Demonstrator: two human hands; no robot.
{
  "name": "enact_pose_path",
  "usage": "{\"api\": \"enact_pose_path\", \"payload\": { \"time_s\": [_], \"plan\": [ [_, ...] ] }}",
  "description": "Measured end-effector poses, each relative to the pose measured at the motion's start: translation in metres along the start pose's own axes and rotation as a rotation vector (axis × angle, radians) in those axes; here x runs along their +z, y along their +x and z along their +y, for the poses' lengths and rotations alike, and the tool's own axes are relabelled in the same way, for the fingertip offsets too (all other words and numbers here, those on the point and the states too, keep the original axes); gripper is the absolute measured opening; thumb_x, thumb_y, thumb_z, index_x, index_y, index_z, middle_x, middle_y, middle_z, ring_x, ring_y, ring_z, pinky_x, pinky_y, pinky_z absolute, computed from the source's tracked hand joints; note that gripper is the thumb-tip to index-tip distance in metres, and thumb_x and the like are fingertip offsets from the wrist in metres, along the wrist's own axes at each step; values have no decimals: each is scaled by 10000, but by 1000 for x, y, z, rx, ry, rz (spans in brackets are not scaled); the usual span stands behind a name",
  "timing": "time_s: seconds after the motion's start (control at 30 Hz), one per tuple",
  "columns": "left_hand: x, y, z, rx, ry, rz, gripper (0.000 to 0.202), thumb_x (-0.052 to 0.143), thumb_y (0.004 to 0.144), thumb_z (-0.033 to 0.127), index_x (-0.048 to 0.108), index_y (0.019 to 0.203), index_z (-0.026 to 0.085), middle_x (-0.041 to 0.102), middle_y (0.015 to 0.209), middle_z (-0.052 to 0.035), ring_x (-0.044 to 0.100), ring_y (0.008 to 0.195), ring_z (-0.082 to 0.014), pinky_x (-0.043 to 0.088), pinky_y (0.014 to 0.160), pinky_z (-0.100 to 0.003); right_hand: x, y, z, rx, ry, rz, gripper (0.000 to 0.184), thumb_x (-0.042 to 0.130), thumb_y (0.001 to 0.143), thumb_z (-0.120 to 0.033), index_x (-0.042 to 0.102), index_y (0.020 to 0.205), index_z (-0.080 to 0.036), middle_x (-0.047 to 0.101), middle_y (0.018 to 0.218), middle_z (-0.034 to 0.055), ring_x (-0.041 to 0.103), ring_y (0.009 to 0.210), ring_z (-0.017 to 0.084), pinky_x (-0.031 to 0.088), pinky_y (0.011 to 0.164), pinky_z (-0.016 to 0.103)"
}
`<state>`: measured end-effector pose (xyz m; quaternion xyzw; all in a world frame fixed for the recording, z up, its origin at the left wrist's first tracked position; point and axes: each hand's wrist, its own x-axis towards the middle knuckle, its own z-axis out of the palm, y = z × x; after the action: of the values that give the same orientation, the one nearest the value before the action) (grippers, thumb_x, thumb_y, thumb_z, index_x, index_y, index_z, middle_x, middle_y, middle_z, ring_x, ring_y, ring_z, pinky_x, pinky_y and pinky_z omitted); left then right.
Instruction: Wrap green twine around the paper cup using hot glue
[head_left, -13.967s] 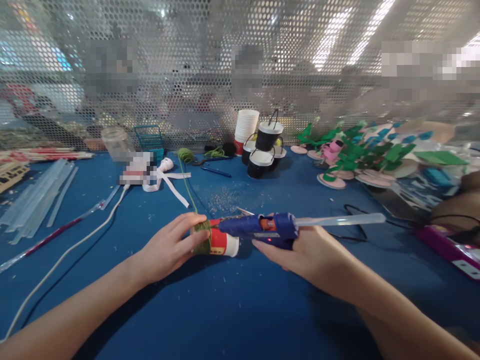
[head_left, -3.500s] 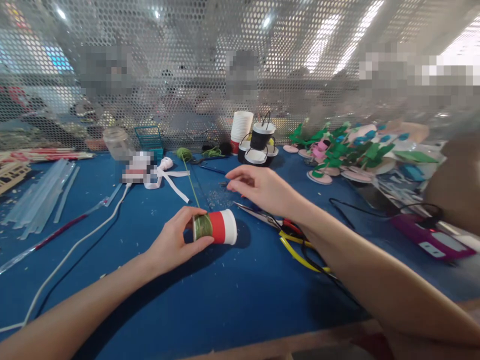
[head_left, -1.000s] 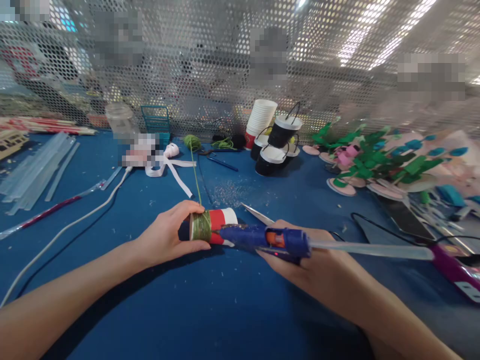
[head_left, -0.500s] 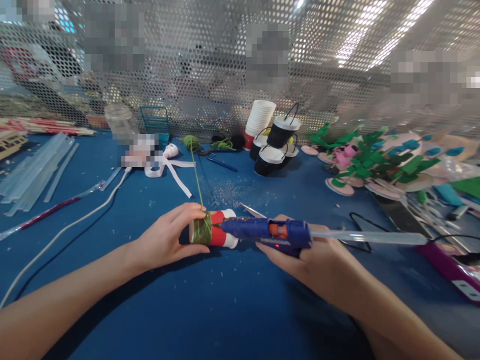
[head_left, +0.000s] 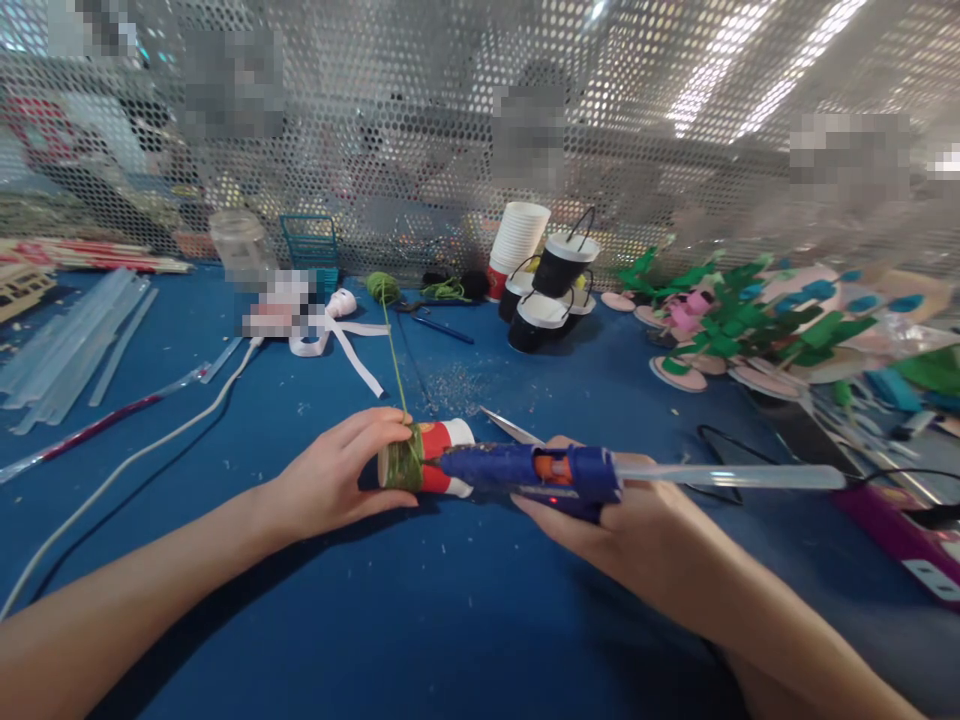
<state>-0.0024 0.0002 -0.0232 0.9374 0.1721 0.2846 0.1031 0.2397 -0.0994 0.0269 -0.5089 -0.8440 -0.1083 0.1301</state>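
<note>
My left hand point(head_left: 352, 462) grips a red and white paper cup point(head_left: 454, 440) lying on its side, its base end wrapped in green yarn point(head_left: 403, 466). A strand runs from the cup back to a green yarn ball point(head_left: 383, 288). In my right hand point(head_left: 637, 540) is a blue glue gun point(head_left: 525, 468), its nozzle at the edge of the wrapped yarn; whether it touches cannot be made out. A clear glue stick point(head_left: 735, 474) juts from the gun's rear. Scissors point(head_left: 510, 426) lie partly hidden behind the gun.
Glue sticks point(head_left: 75, 340) and a white cable point(head_left: 150, 452) lie at left. Black-wrapped cups point(head_left: 538, 322) stand by a white cup stack point(head_left: 520, 236). Green paper plants point(head_left: 720, 330) and a purple power strip point(head_left: 900, 540) sit at right. A perforated metal screen point(head_left: 420, 130) closes the back.
The glue gun's nozzle has shifted slightly left and down, toward the yarn's edge on the cup. My left hand keeps its hold on the cup.
</note>
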Motion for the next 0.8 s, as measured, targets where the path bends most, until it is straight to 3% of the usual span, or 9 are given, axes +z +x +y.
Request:
{"api": "enact_pose_path", "payload": {
  "time_s": [0.2, 0.37, 0.5, 0.6, 0.8],
  "plan": [
    [1, -1, 0, 55, 39, -4, 409, 593, 789, 355, 409, 1092, 150, 549, 1091, -161, 559, 1021, -243, 517, 843, -383, 5, 0, 2, -152, -211, 69, 322, 482, 705, -33, 719, 768, -242, 711, 765, 83, 660, 744, 245, 541, 601, 333],
    [0, 0, 0, 87, 29, -4, 394, 567, 811, 342, 393, 1112, 159, 543, 1087, -154, 554, 1023, -237, 518, 838, -383, 5, -6, 5, -227, -268, 74, 452, 437, 662, 30, 712, 862, -269, 700, 707, 73, 655, 663, 246, 523, 539, 329],
    [0, -1, -1, 110, 43, -17, 416, 572, 811, 327, 384, 1140, 156, 534, 1105, -157, 547, 1021, -240, 515, 837, -396, 6, -3, 8, -194, -224, 55, 410, 432, 703, -12, 717, 874, -251, 656, 554, 58, 571, 422, 190, 446, 392, 273],
    [1, -2, -2, 121, 53, -22, 415, 579, 808, 316, 388, 1141, 159, 530, 1114, -156, 543, 1026, -241, 513, 837, -398, 7, 0, 12, -113, -125, -21, 345, 418, 768, -76, 723, 818, -229, 604, 462, 28, 528, 376, 156, 438, 389, 249],
    [1, -1, -3, 141, 60, -16, 437, 589, 801, 313, 387, 1149, 139, 539, 1104, -165, 536, 1029, -246, 509, 847, -409, 7, -4, 8, -129, -150, 32, 355, 418, 756, -61, 717, 829, -237, 692, 684, 78, 608, 516, 200, 466, 440, 287]
  ]
}}
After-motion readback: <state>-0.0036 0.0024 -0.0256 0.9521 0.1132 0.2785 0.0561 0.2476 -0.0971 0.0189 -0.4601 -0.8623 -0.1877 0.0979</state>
